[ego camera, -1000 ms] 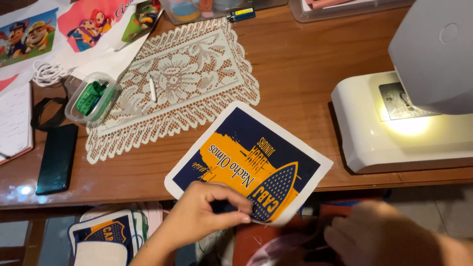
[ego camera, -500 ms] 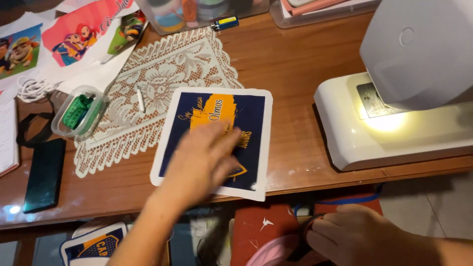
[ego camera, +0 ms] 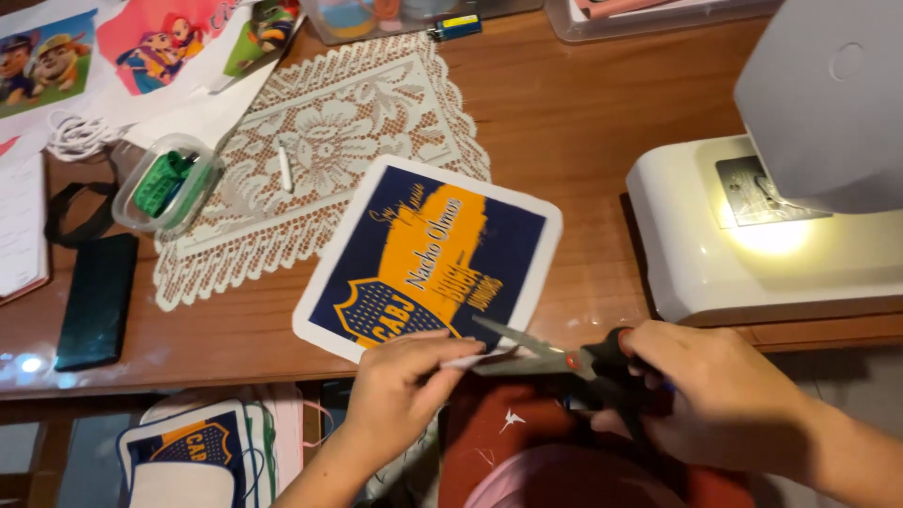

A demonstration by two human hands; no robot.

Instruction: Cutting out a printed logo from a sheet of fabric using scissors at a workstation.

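Right hand (ego camera: 724,395) grips open scissors (ego camera: 555,353), left hand (ego camera: 400,386) pinches the printed patch (ego camera: 428,259); clear tub (ego camera: 167,183) holds green thread spools.

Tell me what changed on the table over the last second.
The right hand came up from below the table edge holding black-handled scissors, blades open at the near edge of the blue and yellow printed fabric panel. The left hand slid off the panel's face to pinch that edge. The lace doily and white sewing machine stayed put.
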